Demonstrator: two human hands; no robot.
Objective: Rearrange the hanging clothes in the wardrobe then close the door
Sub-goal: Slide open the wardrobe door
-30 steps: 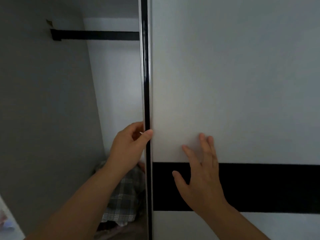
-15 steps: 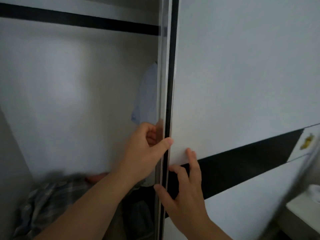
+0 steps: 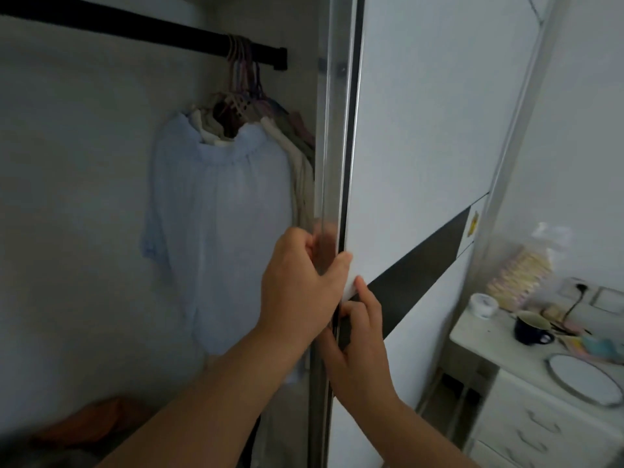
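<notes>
Clothes [image 3: 219, 214] hang bunched beside door edge [image 3: 332, 163]; dresser [image 3: 540, 383] stands right.

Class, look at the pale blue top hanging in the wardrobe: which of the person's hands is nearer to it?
The left hand, gripping the door's edge just right of the blue top. The right hand sits lower, on the door's front face, farther right.

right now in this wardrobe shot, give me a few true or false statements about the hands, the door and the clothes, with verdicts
1. The left hand grips the sliding door's edge. True.
2. The right hand holds a hanger. False: its fingers are at the door's edge, just below the left hand.
3. The hanging clothes are bunched at the right end of the rail. True.
4. The front garment is a red coat. False: it is a pale blue top.
5. A dark mug stands on the white cabinet. True.
</notes>
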